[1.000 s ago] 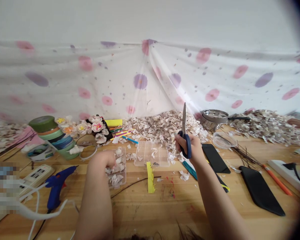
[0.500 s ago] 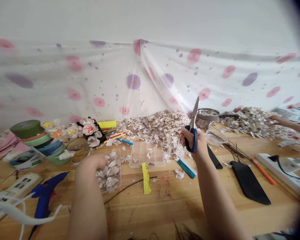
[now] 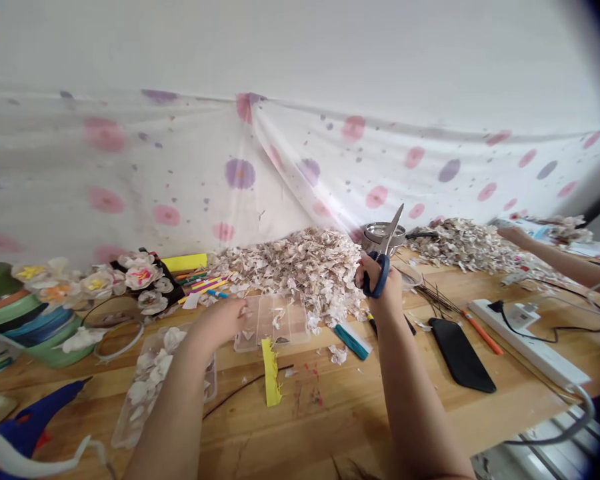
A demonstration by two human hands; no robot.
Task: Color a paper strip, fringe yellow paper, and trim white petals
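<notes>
In my right hand (image 3: 386,287) is a pair of scissors (image 3: 379,283) with dark blue handles; the blades point up. My left hand (image 3: 224,319) reaches over the left edge of a clear divided plastic case (image 3: 280,317). Its fingers are drawn together, and whatever they hold is hidden. A few pale flakes lie in that case. Left of it, partly behind my left forearm, is another clear case (image 3: 125,417) filled with whitish petal-like pieces (image 3: 153,373). In front lies a fringed yellow strip (image 3: 271,373) beside a thin dark stick (image 3: 233,399).
A large heap of pale flakes (image 3: 300,267) lies against the wall. Artificial flowers (image 3: 143,273), stacked green and blue bowls (image 3: 55,333) and a blue glue gun (image 3: 35,420) are left. Right are a black phone (image 3: 463,357), a power strip (image 3: 530,343) and another person's arm (image 3: 555,257).
My left hand has moved right, from the case of whitish pieces to the divided case. The scissors stay raised in my right hand. The view has turned right.
</notes>
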